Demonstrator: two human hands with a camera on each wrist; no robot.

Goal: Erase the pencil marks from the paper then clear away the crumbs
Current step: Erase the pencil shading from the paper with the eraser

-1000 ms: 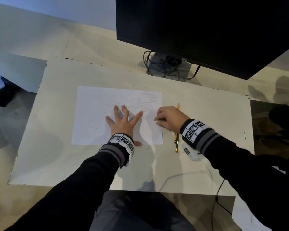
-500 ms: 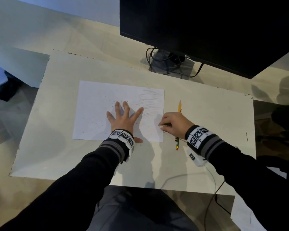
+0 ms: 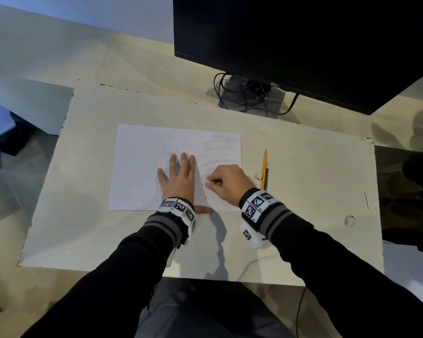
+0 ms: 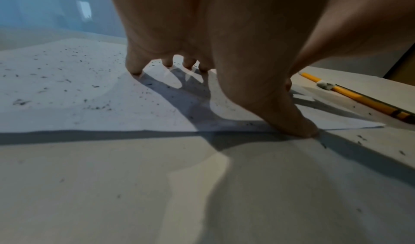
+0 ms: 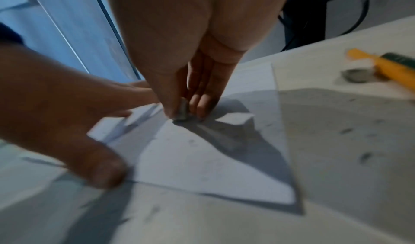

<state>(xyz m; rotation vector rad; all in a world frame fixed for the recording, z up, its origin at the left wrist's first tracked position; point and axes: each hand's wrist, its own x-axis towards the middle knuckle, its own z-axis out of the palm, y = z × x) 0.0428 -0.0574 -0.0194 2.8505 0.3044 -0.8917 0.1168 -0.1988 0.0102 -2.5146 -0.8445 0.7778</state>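
Observation:
A white sheet of paper [image 3: 142, 167] lies on the desk board, dotted with dark eraser crumbs [image 3: 142, 184]. Grey pencil marks [image 3: 220, 150] fill its upper right corner. My left hand [image 3: 178, 179] lies flat on the paper with fingers spread, the thumb [image 4: 294, 123] on the paper's near edge. My right hand [image 3: 226, 184] pinches a small grey eraser [image 5: 182, 111] between thumb and fingers and presses it on the paper [image 5: 202, 159] below the marks, right beside my left hand [image 5: 56, 105].
A yellow pencil [image 3: 264, 169] and a green one lie just right of the paper, with a second small eraser piece [image 3: 258, 176] beside them. A black monitor [image 3: 303, 45] with stand and cables stands behind. Crumbs are also scattered on the board [image 4: 359, 137].
My right hand has moved left from the paper's right edge onto the sheet, close beside my left hand. The left hand stays flat on the paper.

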